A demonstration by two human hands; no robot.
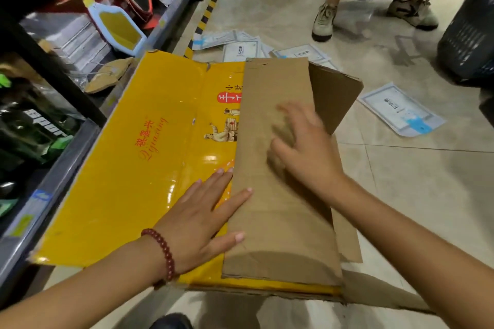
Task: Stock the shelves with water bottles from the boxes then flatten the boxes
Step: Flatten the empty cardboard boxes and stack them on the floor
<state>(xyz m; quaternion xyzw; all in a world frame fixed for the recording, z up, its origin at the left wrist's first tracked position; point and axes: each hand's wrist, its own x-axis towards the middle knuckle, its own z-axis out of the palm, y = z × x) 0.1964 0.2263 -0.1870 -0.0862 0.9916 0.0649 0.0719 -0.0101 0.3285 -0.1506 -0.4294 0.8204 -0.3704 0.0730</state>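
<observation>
Flattening step, judging by the layout: yellow box [128,168] lies opened out on the floor [414,195] beside the shelf [53,181] on the left, its brown flap [275,195] folded over the right half. Left hand [197,219] flat, fingers straight, pressing across the flap's left edge near the middle. Right hand [302,152] blurred, fingers spread, holding nothing, on or just above the flap farther out. To do it well: keep left hand as anchor, sweep right hand along the flap toward the far end, then press the bulging near end down. Loose papers [401,109] lie to the right; keep the cardboard off them.
</observation>
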